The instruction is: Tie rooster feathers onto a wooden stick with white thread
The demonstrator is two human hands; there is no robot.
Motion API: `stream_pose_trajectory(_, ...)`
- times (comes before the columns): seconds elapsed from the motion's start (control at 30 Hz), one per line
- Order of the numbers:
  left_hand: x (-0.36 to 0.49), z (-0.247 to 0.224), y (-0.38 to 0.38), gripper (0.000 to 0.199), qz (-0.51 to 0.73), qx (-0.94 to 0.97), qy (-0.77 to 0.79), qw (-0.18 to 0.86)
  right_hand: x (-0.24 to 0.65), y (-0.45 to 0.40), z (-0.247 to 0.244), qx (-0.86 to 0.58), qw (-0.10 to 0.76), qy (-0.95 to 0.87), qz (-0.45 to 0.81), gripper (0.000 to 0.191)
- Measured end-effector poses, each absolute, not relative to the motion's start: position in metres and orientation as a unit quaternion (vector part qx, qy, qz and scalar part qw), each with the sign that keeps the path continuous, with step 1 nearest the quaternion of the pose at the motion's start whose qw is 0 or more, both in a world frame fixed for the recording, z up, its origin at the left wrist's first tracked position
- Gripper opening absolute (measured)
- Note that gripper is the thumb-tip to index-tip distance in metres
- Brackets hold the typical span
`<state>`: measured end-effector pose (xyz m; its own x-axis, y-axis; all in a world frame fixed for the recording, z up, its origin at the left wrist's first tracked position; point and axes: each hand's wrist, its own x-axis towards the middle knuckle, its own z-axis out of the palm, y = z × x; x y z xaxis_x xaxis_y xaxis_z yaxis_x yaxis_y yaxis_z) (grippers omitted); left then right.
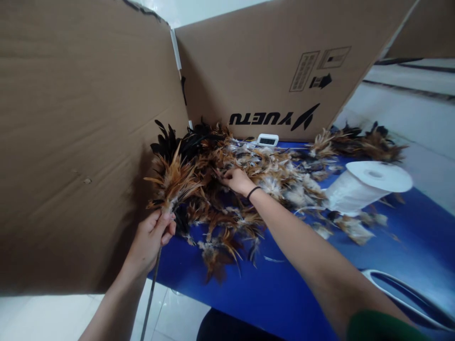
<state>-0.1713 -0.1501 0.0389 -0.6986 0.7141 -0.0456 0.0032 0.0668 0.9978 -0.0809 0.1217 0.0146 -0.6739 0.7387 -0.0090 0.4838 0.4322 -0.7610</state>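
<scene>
Well, my left hand (151, 237), left of centre in the frame, is closed round the base of a feather bunch (174, 180) with a thin rod (151, 296) running down below it, while my right hand (237, 181), near the middle, has its fingers drawn narrow among the loose feathers (280, 166) on the blue worktop (263, 293) (whether they pinch one, I can't tell). I'd judge the step in hand to be picking out a feather for the bunch; the next move seems to call for lifting one cleanly, with a firm left grip.
</scene>
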Motion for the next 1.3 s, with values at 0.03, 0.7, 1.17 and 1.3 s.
stream_pose_trajectory(0.03,-0.171,0.039,-0.149,0.033,0.63,0.266,0.672,0.283,-0.075,0.123,0.018,-0.359,0.173,-0.814,0.422,0.01)
stream_pose_trajectory(0.7,-0.151,0.046,-0.13,0.042,0.627,0.29,0.661,0.293,-0.001,0.121,0.046,-0.238,0.269,-0.569,0.74,0.027)
stream_pose_trajectory(1.17,-0.145,0.048,-0.129,0.042,0.618,0.298,0.665,0.296,0.02,0.123,0.05,-0.27,0.31,-0.574,0.708,0.022)
stream_pose_trajectory(1.3,-0.148,0.046,-0.13,0.043,0.617,0.295,0.668,0.294,0.035,0.125,0.052,-0.259,0.256,-0.68,0.636,0.021)
